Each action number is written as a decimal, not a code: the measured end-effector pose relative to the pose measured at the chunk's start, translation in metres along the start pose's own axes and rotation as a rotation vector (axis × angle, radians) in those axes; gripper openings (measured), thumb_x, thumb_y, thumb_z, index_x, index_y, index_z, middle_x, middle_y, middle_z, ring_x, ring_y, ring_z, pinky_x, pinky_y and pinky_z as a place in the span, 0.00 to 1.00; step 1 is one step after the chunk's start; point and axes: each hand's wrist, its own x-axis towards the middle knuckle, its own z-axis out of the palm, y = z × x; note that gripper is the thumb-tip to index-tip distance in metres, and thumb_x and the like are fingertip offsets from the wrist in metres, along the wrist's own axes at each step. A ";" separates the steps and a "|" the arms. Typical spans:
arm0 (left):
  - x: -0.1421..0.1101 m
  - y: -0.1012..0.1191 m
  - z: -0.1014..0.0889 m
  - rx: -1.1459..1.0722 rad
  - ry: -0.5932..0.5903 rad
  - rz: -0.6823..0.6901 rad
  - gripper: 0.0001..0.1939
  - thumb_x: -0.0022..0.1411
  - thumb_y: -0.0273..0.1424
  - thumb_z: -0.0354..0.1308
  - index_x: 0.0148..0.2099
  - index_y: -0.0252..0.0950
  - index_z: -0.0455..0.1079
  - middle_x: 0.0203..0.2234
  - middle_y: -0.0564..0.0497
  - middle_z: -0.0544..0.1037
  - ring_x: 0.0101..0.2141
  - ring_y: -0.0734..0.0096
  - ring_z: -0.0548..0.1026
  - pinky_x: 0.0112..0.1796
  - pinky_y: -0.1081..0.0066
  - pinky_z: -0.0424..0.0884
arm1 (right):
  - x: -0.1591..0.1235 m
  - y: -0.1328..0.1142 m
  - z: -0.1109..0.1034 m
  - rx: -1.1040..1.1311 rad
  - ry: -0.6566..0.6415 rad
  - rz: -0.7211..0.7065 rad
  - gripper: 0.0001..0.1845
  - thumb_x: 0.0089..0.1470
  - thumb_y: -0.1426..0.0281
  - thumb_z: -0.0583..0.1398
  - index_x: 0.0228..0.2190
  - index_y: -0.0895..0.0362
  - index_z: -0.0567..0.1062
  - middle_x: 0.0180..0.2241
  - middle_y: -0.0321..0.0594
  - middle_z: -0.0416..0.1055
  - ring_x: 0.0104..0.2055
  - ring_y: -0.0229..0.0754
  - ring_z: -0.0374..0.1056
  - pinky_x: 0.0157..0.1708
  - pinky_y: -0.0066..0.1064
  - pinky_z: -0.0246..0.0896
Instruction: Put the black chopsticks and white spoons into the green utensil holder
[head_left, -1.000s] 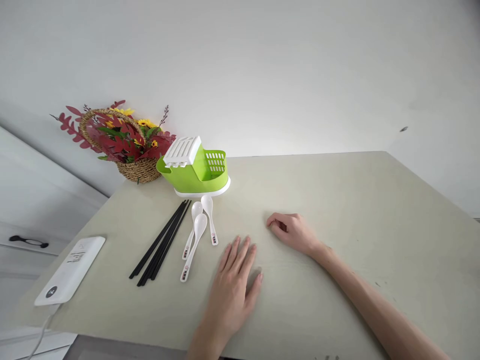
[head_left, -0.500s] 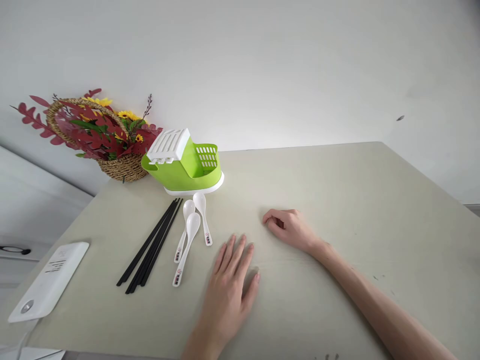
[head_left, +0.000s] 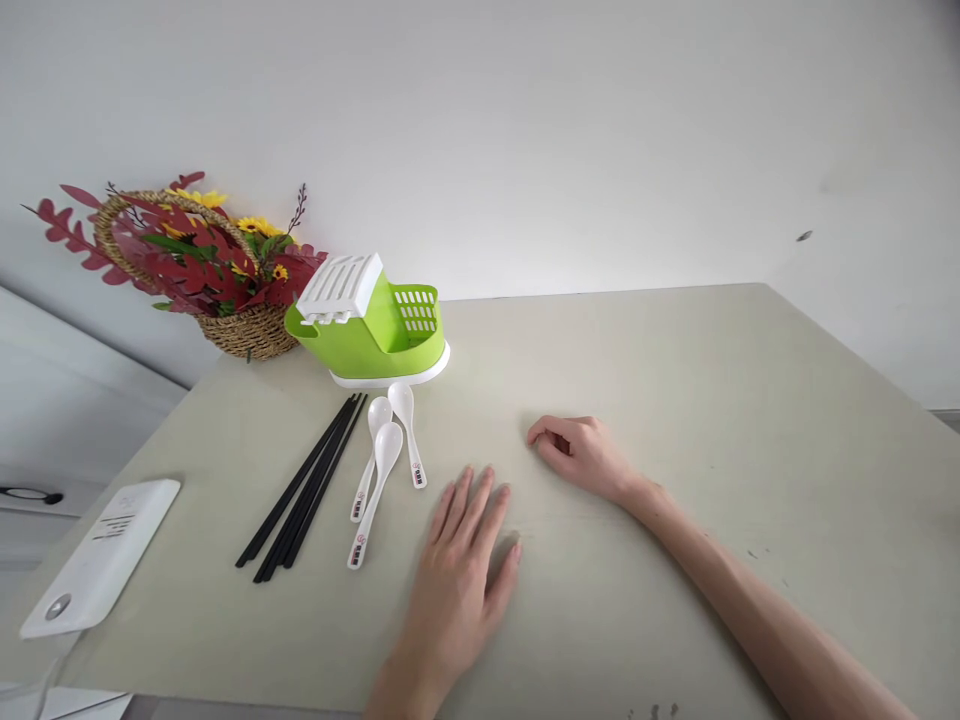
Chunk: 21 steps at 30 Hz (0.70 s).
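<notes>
Across a pale table [head_left: 645, 350], handling seems not yet begun: white spoons [head_left: 388, 445] and black chopsticks [head_left: 313, 490] lie loose before the green cutlery caddy [head_left: 367, 348], left of the flat, finger-spread left hand [head_left: 461, 570], the right hand [head_left: 581, 456] loosely curled closed, nothing visible inside.

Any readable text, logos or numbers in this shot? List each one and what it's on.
None legible.
Nearest white spoon: red mark and dark label at handle end, too small to read.
White spoon partly under it: dark label at handle end, too small.
Rightmost white spoon: red mark and dark label, too small.
White device: short printed lines, too blurred; round grey spot, no readable sign.
</notes>
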 end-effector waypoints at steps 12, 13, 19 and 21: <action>-0.001 0.000 0.002 -0.012 -0.001 -0.006 0.30 0.75 0.35 0.52 0.75 0.44 0.52 0.73 0.50 0.57 0.73 0.54 0.50 0.68 0.48 0.63 | 0.000 0.000 0.000 0.009 -0.007 0.015 0.13 0.57 0.70 0.54 0.34 0.51 0.79 0.22 0.31 0.71 0.22 0.36 0.61 0.30 0.28 0.58; -0.001 0.000 0.002 -0.012 -0.001 -0.006 0.30 0.75 0.35 0.52 0.75 0.44 0.52 0.73 0.50 0.57 0.73 0.54 0.50 0.68 0.48 0.63 | 0.000 0.000 0.000 0.010 -0.009 0.013 0.13 0.57 0.70 0.54 0.34 0.51 0.79 0.22 0.31 0.71 0.23 0.36 0.61 0.31 0.28 0.58; -0.001 -0.001 0.001 0.007 -0.010 0.000 0.30 0.75 0.35 0.51 0.75 0.43 0.51 0.74 0.51 0.56 0.74 0.54 0.49 0.68 0.48 0.63 | 0.000 0.001 0.001 0.017 -0.009 0.006 0.13 0.57 0.71 0.54 0.34 0.51 0.79 0.22 0.31 0.70 0.23 0.35 0.61 0.31 0.28 0.58; -0.001 -0.001 0.002 0.014 -0.013 0.003 0.30 0.76 0.35 0.51 0.75 0.42 0.52 0.74 0.50 0.56 0.74 0.55 0.49 0.68 0.48 0.62 | 0.000 0.000 0.000 0.017 -0.008 0.007 0.13 0.57 0.71 0.54 0.34 0.51 0.79 0.22 0.31 0.70 0.23 0.35 0.61 0.31 0.27 0.58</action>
